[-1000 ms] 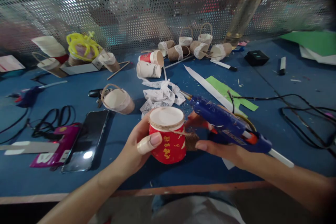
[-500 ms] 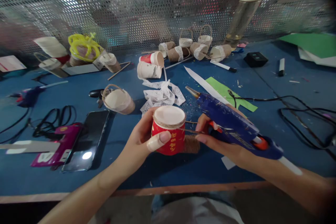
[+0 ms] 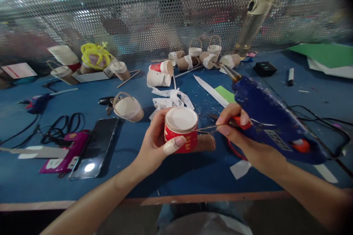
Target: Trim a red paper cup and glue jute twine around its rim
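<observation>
My left hand (image 3: 157,143) is wrapped round a red paper cup (image 3: 180,130), held bottom up above the blue table (image 3: 193,176); brown twine circles its upper rim. A spool of twine (image 3: 205,142) sits just right of the cup. My right hand (image 3: 242,132) grips a blue hot glue gun (image 3: 271,119), its nozzle tilted up and away toward the far side. The same hand's fingertips pinch a strand of twine (image 3: 208,127) running from the cup.
A phone (image 3: 95,147) and pink case (image 3: 64,150) lie at left by black cables (image 3: 59,130). A twine-wrapped cup basket (image 3: 128,106), lace ribbon (image 3: 171,99), several cups (image 3: 161,73) and a bottle (image 3: 252,22) stand behind. Perforated metal screen (image 3: 154,7) at back. Cords (image 3: 331,117) at right.
My right hand has raised the glue gun and swung its nozzle up and away from the cup, pulling the twine strand taut. My left hand still holds the cup, turned slightly.
</observation>
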A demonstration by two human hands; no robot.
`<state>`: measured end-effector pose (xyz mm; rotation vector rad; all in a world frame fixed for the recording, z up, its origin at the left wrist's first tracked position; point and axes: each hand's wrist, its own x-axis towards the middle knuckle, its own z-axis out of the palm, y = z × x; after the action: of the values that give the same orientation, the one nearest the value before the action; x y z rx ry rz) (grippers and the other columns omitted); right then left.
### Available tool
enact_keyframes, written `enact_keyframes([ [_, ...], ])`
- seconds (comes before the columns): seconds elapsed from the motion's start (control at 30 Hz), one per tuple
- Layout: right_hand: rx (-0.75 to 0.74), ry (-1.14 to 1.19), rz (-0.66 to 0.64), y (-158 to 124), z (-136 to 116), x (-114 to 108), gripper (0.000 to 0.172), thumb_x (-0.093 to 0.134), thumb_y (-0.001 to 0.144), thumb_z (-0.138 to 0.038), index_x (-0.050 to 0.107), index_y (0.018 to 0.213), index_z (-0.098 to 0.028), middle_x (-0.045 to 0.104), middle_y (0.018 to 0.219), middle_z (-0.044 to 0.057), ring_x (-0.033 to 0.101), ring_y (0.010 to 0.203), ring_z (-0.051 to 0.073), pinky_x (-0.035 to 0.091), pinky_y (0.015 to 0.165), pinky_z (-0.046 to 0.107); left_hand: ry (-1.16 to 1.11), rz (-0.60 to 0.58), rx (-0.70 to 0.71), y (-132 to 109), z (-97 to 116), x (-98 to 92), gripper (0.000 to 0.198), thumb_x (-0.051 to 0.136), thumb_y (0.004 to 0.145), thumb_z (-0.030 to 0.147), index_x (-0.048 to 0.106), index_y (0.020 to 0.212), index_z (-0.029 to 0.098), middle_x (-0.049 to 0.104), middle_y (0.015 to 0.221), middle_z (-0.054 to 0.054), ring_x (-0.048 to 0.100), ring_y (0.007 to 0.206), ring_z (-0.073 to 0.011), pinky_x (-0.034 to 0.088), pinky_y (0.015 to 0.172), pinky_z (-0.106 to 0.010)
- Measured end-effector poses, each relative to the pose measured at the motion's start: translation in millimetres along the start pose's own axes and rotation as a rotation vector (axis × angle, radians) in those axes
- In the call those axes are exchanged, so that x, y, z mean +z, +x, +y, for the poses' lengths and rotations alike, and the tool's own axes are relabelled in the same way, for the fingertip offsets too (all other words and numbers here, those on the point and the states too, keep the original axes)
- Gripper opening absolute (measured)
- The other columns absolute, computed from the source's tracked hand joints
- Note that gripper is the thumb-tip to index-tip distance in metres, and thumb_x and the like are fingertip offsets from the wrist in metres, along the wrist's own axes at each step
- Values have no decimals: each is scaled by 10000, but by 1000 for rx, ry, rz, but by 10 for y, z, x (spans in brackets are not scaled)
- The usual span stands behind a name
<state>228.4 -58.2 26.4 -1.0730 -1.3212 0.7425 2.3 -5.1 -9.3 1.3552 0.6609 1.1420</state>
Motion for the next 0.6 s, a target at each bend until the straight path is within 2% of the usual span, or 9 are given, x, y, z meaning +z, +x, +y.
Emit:
enact_keyframes([
  [0.1,86,33,-82,-32,48,-31,171,811,915,-265,646,935,-307,718,896,-15,674,773,172,559,665,311,-25,53,-82,5,49,48,468,846,826,425,729,1253,272,730,1199,-65,666,1133,-288,531,1015,-386],
  [0.17,102,22,-133,-45,103,-61,165,814,911,-291,658,960,-311,714,912,-5,680,798,183,567,669,313,-62,72,-149,-3,87,64,517,861,792,463,732,1249,258,741,1208,-82,671,1157,-317,526,1029,-406],
  [0.33,90,-52,-219,-14,154,-105,81,766,953,-363,703,933,-317,678,905,-21,634,806,161,538,781,312,-224,-57,-350,-53,131,33,524,862,782,456,732,1237,231,774,1205,-124,717,1133,-351,581,941,-415],
  [0.47,162,16,-308,-16,151,-89,154,690,1004,-409,701,893,-302,660,853,-26,581,761,156,504,768,314,-239,-85,-383,-78,142,16,507,861,783,451,729,1215,219,787,1168,-125,741,1070,-329,594,879,-370],
  [0.6,234,128,-280,-70,198,-56,180,704,988,-425,678,887,-277,633,853,-8,577,797,175,507,770,328,-226,-84,-399,-77,165,31,492,865,786,443,719,1202,226,787,1179,-118,737,1068,-322,586,901,-377],
])
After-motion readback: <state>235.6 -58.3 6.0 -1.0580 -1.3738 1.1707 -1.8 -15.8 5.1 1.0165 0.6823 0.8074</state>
